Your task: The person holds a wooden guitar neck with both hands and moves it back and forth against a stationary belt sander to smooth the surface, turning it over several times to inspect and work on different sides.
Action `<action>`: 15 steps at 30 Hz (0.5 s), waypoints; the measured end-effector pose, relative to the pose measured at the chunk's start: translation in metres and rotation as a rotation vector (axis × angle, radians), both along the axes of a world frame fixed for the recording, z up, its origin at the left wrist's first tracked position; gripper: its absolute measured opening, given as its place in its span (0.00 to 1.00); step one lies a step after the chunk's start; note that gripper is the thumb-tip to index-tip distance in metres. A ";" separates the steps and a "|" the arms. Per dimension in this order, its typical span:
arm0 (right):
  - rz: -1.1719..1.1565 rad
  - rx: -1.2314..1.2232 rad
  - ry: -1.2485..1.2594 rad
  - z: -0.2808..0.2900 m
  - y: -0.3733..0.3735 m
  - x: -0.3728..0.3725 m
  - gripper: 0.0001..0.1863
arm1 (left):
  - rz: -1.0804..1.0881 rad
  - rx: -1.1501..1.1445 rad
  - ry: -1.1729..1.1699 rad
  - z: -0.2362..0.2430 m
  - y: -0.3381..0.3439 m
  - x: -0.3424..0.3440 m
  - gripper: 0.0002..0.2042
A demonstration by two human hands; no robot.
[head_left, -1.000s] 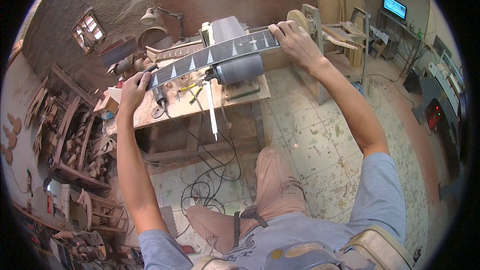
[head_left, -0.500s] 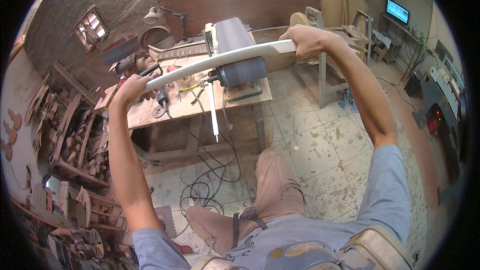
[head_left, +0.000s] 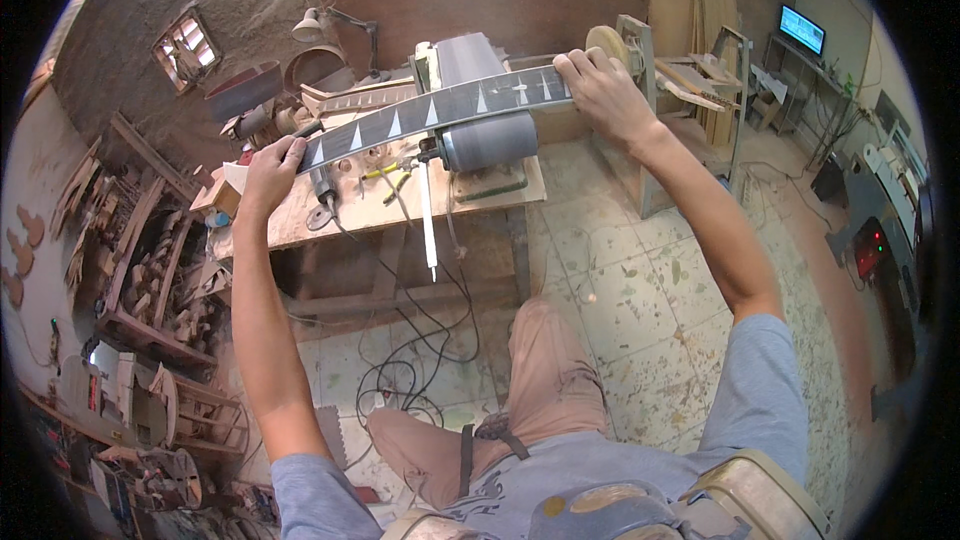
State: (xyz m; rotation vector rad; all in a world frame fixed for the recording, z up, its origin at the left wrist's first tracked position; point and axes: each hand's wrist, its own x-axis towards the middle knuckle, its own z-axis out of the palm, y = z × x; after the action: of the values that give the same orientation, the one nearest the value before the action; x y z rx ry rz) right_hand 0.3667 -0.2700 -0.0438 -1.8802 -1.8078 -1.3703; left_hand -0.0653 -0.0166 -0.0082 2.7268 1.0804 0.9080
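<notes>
A long dark guitar fretboard (head_left: 408, 121) with white triangular inlays and a pale lower edge spans between my hands. My left hand (head_left: 270, 177) is closed round its left end, thumb on the dark face. At its right end, my right hand (head_left: 606, 95) grips with the fingers over the top. The fretboard is held up in front of a belt sander (head_left: 490, 143), hiding the middle of the machine. Below the fretboard shows the sander's grey drum, and above it a wide grey belt. Whether the fretboard touches the sander I cannot tell.
The workbench (head_left: 270, 237) carries yellow-handled pliers (head_left: 380, 171), an angle grinder (head_left: 322, 190) and a desk lamp (head_left: 308, 28). Black cables (head_left: 400, 380) coil on the tiled floor below. Shelves of wood pieces (head_left: 150, 270) stand left; a wooden stand (head_left: 645, 155) is at right.
The fretboard has been tipped so its dark inlaid face now shows instead of mostly its pale edge. My right hand has rolled over and shifted slightly left; both hands keep hold.
</notes>
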 end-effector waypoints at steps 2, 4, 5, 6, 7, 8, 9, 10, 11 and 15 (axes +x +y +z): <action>0.026 -0.159 0.070 0.006 -0.005 0.001 0.22 | 0.013 -0.068 0.006 -0.001 0.000 -0.001 0.22; 0.108 -0.270 0.121 0.017 -0.009 0.001 0.24 | 0.060 -0.219 0.013 0.005 0.002 -0.006 0.22; 0.121 -0.376 0.221 0.025 -0.010 0.001 0.25 | 0.085 -0.229 0.033 0.006 0.005 -0.008 0.22; 0.128 -0.481 0.320 0.036 -0.013 0.002 0.26 | 0.082 -0.268 0.093 0.012 0.004 -0.006 0.21; 0.134 -0.588 0.419 0.046 -0.015 0.002 0.27 | 0.078 -0.308 0.154 0.022 -0.002 -0.002 0.20; 0.111 -0.685 0.519 0.059 -0.018 0.001 0.28 | 0.075 -0.348 0.215 0.027 -0.005 0.001 0.20; 0.089 -0.778 0.620 0.074 -0.021 -0.001 0.28 | 0.079 -0.413 0.220 0.030 -0.005 0.005 0.20; 0.066 -0.871 0.721 0.083 -0.020 0.000 0.29 | 0.083 -0.479 0.226 0.032 -0.005 0.009 0.20; -0.005 -0.910 0.831 0.085 -0.014 0.009 0.30 | 0.086 -0.545 0.231 0.034 -0.004 0.013 0.20; 0.031 -0.850 0.730 0.082 -0.008 0.013 0.29 | 0.042 -0.519 0.351 0.035 0.006 0.006 0.21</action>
State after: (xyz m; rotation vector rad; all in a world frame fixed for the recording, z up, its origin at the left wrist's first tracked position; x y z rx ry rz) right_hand 0.3798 -0.2785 0.0386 -2.2255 -2.0760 0.2301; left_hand -0.0591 -0.0106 0.0268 2.4654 1.2182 0.1095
